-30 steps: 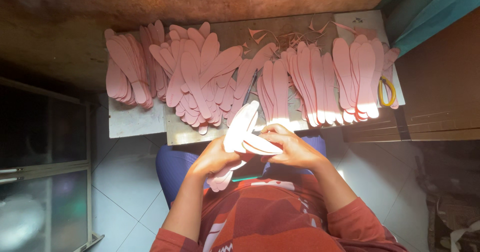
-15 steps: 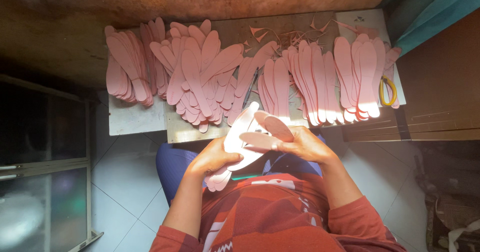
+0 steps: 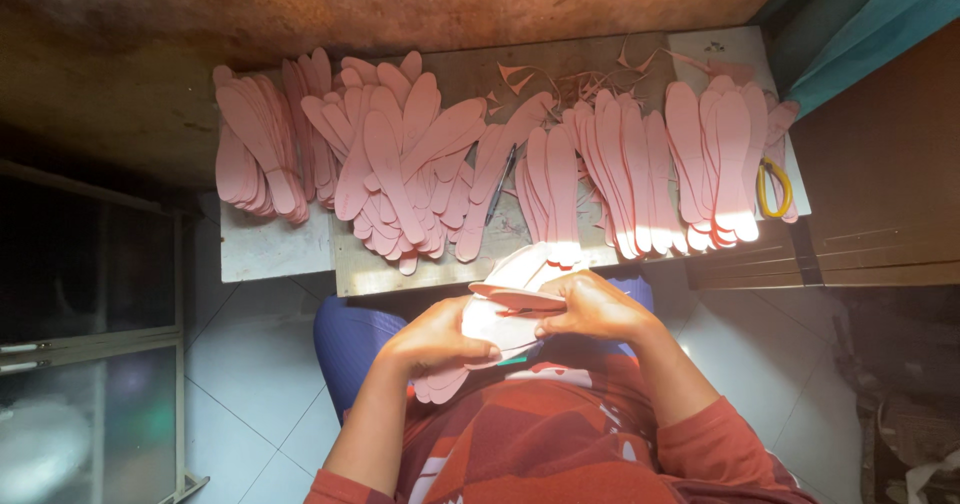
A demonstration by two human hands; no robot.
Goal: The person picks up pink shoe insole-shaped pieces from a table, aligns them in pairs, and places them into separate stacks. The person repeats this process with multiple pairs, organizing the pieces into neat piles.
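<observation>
I hold a small stack of pink insole-shaped cutouts (image 3: 507,304) over my lap, just below the table's near edge. My left hand (image 3: 437,337) grips the stack from the lower left. My right hand (image 3: 593,307) closes on its right side, fingers over the top sheet. On the low table (image 3: 280,249) lie several fanned piles of the same pink cutouts (image 3: 400,164), from far left to far right. A dark pen (image 3: 498,184) lies among the middle piles.
Yellow-handled scissors (image 3: 772,187) rest on the rightmost pile (image 3: 725,154). Pink trimmings (image 3: 560,79) are scattered at the table's far edge. A brown wall lies beyond the table, a dark cabinet (image 3: 880,164) to the right, a glass-fronted unit (image 3: 90,364) to the left, white floor tiles below.
The stack in my hands has tilted flatter and sunk closer to my lap. My right hand has slid over the top sheet. The piles on the table have not moved.
</observation>
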